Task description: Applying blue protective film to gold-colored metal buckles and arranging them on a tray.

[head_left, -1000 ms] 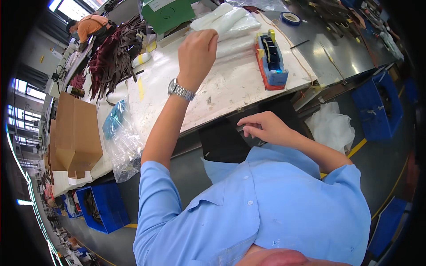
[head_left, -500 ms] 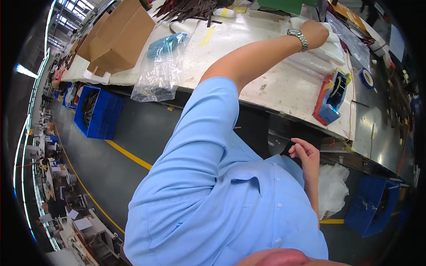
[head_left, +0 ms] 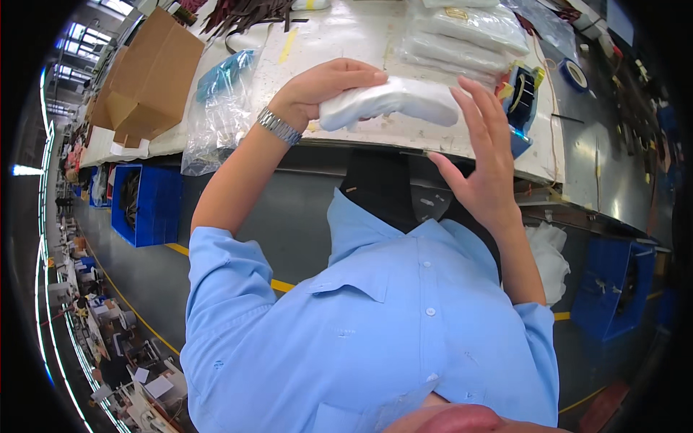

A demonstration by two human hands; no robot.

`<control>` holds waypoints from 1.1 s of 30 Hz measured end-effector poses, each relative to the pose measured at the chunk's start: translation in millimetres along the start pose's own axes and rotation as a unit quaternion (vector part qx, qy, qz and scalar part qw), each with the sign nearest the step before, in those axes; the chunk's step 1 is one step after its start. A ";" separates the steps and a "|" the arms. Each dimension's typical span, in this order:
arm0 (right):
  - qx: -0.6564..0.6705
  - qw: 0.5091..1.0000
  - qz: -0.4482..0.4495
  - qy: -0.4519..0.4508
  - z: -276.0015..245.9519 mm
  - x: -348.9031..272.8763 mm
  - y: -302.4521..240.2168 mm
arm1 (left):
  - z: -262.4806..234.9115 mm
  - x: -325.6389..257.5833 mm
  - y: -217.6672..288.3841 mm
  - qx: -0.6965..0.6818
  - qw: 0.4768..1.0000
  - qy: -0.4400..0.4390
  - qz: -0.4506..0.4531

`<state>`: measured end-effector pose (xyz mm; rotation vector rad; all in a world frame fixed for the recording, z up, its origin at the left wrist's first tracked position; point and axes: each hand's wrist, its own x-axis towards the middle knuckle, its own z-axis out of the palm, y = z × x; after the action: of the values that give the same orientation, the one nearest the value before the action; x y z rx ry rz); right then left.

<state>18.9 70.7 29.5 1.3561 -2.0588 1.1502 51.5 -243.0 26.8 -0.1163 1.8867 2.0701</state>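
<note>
Our right hand [head_left: 485, 162] has risen, fingers spread, beside the white bundle [head_left: 397, 103] that our left hand [head_left: 317, 88], fingers gripping it, has brought toward the table [head_left: 361, 36] edge, within both hands' reach; plastic-wrapped packs [head_left: 469, 32] lie beyond.

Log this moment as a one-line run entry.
left hand: gripping white bundle | right hand: open, near bundle's right end | tape dispenser: on table

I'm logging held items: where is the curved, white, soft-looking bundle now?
In the head view, the bundle is upper centre, its left end in the left hand, its right end near the open right hand.
</note>
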 end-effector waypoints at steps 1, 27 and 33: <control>-0.006 0.999 -0.022 -0.039 14.6 10.8 12.3 | 1.2 -3.4 -10.2 -0.005 1.000 -0.012 -0.005; 0.198 0.919 0.258 -0.224 109.6 23.4 92.9 | -48.9 -19.2 -77.4 0.024 0.949 0.256 0.183; 0.093 0.981 0.132 -0.102 126.6 -0.3 95.1 | -55.2 -33.4 -107.9 0.200 0.904 0.347 0.151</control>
<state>-54.2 -15.1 -81.7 1.3641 -2.3864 1.3968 106.2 -296.6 -72.9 -0.5558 2.8823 1.9113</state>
